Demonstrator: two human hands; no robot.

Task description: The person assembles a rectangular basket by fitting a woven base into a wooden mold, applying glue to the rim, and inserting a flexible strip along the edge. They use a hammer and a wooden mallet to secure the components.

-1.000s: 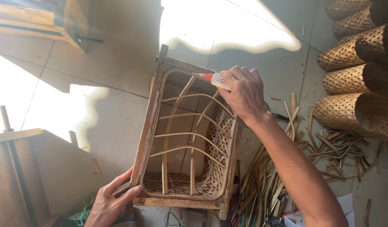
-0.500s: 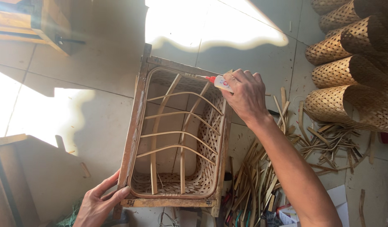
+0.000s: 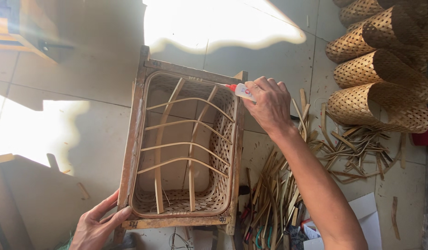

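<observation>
Shifted slightly leftward along the rectangular wooden-framed woven bamboo basket (image 3: 184, 148), the right hand (image 3: 268, 105) grips closed a small red-tipped glue bottle (image 3: 241, 90) pointing left at its far rim, while the left hand (image 3: 99, 225) clasps the near corner.

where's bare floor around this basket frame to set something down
Bare tile lies left of the wooden frame, toward the sunlit patch, and above it, between the frame's top rail and the bright glare. Right of it is crowded: bamboo strips litter the floor below the right hand with its glue bottle, and woven baskets fill the corner. The left hand grips the near corner.
</observation>
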